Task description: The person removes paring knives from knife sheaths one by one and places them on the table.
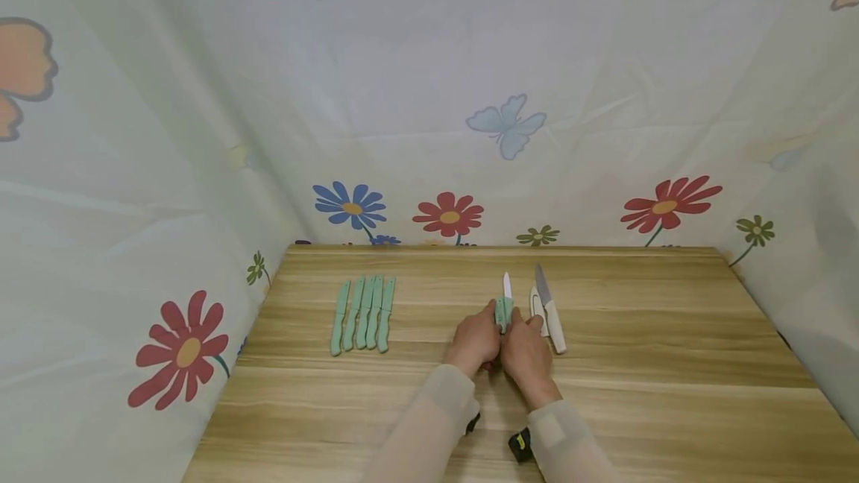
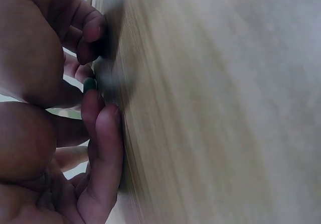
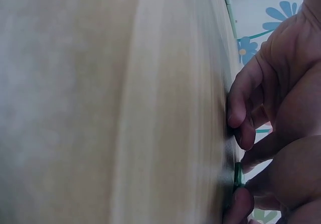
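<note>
My left hand (image 1: 479, 339) and right hand (image 1: 528, 352) meet low over the table, right of the middle. A green sheath (image 1: 499, 317) lies at the left fingertips, which pinch its lower end. Alongside it, a green knife (image 1: 507, 287) points its pale bare blade away from me, with my right fingers on its handle. In the wrist views a small green end (image 2: 89, 84) shows between the fingertips of the two hands. Close beyond the right hand lie a white-handled knife (image 1: 555, 326) with a grey blade and its white sheath (image 1: 535, 302).
Several green sheathed knives (image 1: 365, 315) lie in a row on the left of the wooden table (image 1: 637, 334). Flowered cloth walls (image 1: 403, 110) rise at the back and both sides. A black strap piece (image 1: 520, 444) is by the right wrist.
</note>
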Motion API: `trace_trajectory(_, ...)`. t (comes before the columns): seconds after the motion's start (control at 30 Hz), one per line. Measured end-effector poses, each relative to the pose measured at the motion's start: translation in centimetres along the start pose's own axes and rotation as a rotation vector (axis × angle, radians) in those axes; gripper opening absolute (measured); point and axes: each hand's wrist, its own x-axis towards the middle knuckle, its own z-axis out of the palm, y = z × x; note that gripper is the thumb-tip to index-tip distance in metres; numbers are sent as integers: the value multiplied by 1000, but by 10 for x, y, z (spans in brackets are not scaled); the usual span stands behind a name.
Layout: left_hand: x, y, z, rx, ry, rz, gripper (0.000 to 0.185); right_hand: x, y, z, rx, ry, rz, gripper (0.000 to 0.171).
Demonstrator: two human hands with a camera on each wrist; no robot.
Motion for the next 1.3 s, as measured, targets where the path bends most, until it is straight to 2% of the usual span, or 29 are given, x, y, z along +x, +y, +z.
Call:
trace_trajectory(0.17, -2, 2, -4, 1, -9, -3, 56, 0, -1, -1, -7, -8, 1, 49)
trace_trajectory(0.53, 1, 1, -1, 2, -21, -1, 58, -3, -3, -5, 19, 11, 11, 49)
trace_trajectory(0.63, 2, -2, 1, -40, -24, -2, 60, -7, -3, -7, 44, 41, 3, 49)
trace_trajectory(0.83, -5, -11, 2, -270, -4, -7, 64, -17, -6, -11, 128, 106, -47, 50)
trace_trajectory(0.93, -11, -18, 2, -357, 17, 19, 66, -19, -7, -13, 214, 125, -62, 48)
trace_trajectory(1.07, -21, -29, 1, -429, 42, 25, 65, -21, -10, -18, 376, 92, -59, 42)
trace_trajectory(1.2, -32, -42, -3, -467, 75, 22, 59, -25, -17, -21, 581, -21, -40, 37)
trace_trajectory(1.3, -40, -50, -12, -493, 93, 26, 55, -28, -24, -18, 744, -119, 9, 36)
